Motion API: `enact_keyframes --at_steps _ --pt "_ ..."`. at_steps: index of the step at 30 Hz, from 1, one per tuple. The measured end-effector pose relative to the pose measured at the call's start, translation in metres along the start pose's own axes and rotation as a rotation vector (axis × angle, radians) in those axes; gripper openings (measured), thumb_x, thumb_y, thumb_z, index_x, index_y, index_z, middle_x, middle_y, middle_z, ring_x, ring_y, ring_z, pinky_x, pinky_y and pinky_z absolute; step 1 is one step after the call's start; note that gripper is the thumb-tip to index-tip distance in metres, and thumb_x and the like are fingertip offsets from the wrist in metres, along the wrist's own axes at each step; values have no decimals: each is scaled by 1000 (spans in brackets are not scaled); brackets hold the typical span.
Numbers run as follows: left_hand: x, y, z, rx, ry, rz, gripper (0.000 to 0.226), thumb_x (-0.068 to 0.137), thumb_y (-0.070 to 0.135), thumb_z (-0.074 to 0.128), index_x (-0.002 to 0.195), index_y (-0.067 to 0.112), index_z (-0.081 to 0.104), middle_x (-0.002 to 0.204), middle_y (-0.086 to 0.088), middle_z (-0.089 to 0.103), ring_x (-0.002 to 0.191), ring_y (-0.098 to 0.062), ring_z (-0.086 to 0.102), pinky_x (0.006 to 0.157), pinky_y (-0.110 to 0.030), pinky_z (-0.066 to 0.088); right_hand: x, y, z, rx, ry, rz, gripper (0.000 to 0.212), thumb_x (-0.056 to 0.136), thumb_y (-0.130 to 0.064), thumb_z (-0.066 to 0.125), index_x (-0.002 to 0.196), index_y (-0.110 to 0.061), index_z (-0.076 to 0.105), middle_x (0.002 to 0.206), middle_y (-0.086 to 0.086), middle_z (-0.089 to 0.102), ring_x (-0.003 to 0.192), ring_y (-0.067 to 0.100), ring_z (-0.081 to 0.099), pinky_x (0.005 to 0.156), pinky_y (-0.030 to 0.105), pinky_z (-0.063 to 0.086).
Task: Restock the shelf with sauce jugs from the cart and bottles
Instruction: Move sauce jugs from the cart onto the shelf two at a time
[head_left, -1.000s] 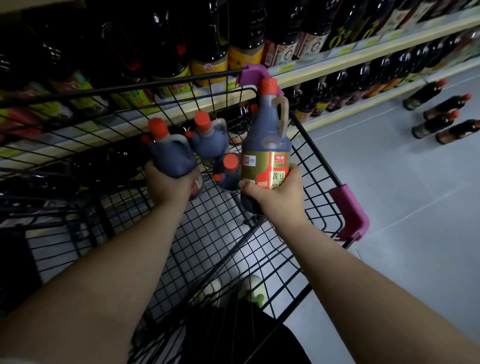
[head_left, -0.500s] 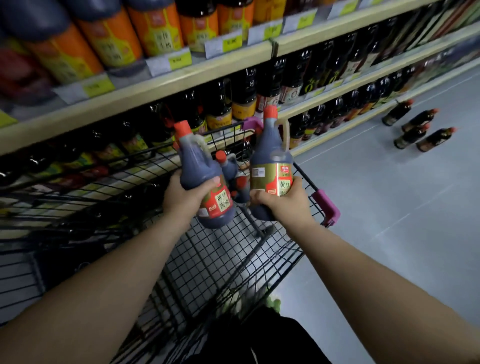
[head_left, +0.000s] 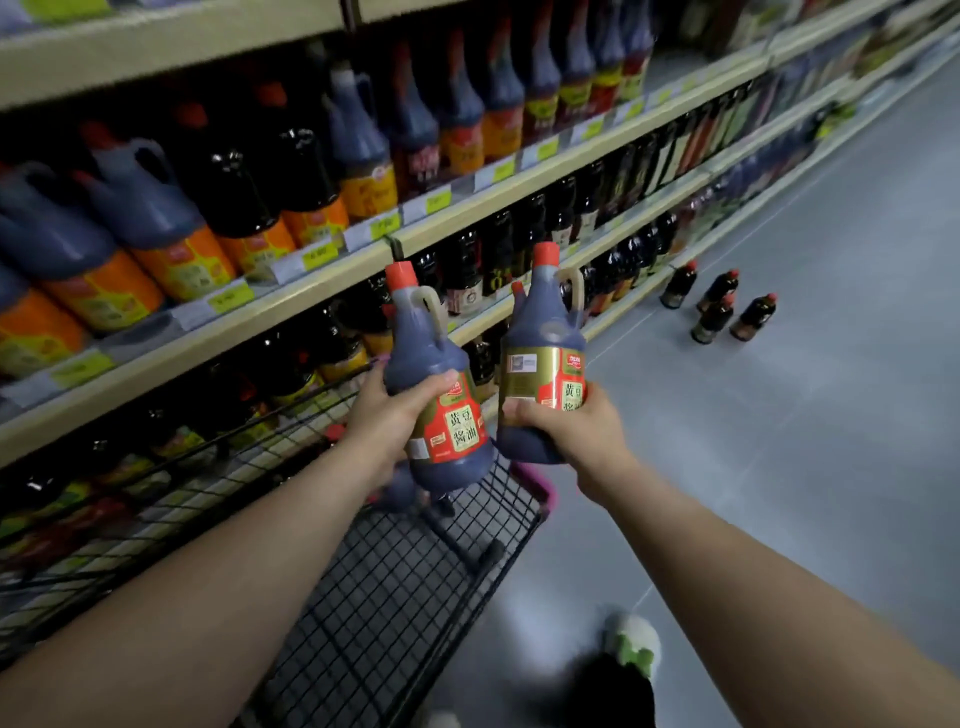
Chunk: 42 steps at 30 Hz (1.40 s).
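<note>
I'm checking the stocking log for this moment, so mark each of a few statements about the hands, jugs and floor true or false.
1. Each hand holds a sauce jug. True: the left hand grips the left jug, the right hand the right jug.
2. Both jugs have blue caps. False: the caps are red.
3. Four small bottles stand on the floor. True.
4. The jugs rest inside the cart. False: they are held above it.

Floor (head_left: 810, 467): smooth grey surface, faint straight lines crossing it, dull reflections. Shelving unit (head_left: 322, 283): beige tiers along the left side, receding toward the upper right, front edges fitted with yellow price tags (head_left: 231, 297). Lighting: dim overall.
</note>
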<state>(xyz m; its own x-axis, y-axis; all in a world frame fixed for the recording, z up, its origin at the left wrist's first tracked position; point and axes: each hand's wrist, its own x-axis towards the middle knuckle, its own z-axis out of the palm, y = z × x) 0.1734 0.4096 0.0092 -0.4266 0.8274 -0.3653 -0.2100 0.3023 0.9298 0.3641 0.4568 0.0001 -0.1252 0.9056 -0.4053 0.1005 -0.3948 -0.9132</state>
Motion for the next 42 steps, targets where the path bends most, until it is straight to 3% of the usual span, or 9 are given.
enact_keyframes --at_steps 2,5,10,16,24,29,32,36,42 --pt "8 5 41 21 0 17 78 51 38 89 119 18 56 104 -9 71 86 -28 71 76 -45 58 14 -11 -36 12 1 -21 67 58 -17 92 113 -12 54 102 10 69 87 22 70 68 33 60" --pt "20 12 111 44 -1 46 60 65 24 85 117 14 57 102 -8 71 82 -25 71 70 -35 56 41 -27 -96 38 -14 -66 49 62 -5 88 93 -22 54 90 5 68 74 16 67 61 28 57" --pt "34 32 221 19 21 93 54 68 18 83 116 14 59 100 -5 70 79 -18 69 62 -27 52 84 -63 -189 74 -57 -106 79 43 -18 87 115 -8 55 98 10 71 78 19 70 59 26 55" --pt "59 60 318 40 -18 156 59 67 19 83 119 18 55 103 -1 68 86 -17 68 64 -28 52 139 -106 -272 150 -110 -149 72 48 -8 81 116 -6 58 98 11 72 76 18 69 59 24 55" --pt "153 90 404 134 -80 194 68 63 24 86 122 19 53 113 -4 66 93 -22 67 81 -39 54 245 -134 -327 145 -109 -203 77 48 1 82 120 -1 55 105 20 71 87 28 70 68 34 58" --pt "234 114 452 149 -153 181 93 35 42 93 118 22 57 109 -1 70 93 -22 70 85 -46 56 332 -165 -345 128 -58 -205 87 46 -4 86 124 -7 50 109 15 70 98 31 69 75 38 60" --pt "286 135 482 181 -173 192 86 35 38 92 113 24 59 105 2 71 91 -18 70 82 -40 56 387 -194 -353 116 -6 -212 88 43 -6 88 123 -11 50 107 11 71 95 25 70 75 37 60" --pt "340 162 521 181 -183 220 66 54 9 91 110 19 57 100 4 69 86 -15 69 72 -32 54 448 -226 -365 125 35 -221 88 46 -9 92 123 -17 49 110 9 70 98 28 69 82 46 59" --pt "395 196 574 224 -161 275 73 59 7 89 117 24 48 101 11 61 85 -5 61 62 -19 46 517 -258 -386 211 10 -226 71 59 10 84 116 -15 49 107 12 70 87 23 71 65 30 59"
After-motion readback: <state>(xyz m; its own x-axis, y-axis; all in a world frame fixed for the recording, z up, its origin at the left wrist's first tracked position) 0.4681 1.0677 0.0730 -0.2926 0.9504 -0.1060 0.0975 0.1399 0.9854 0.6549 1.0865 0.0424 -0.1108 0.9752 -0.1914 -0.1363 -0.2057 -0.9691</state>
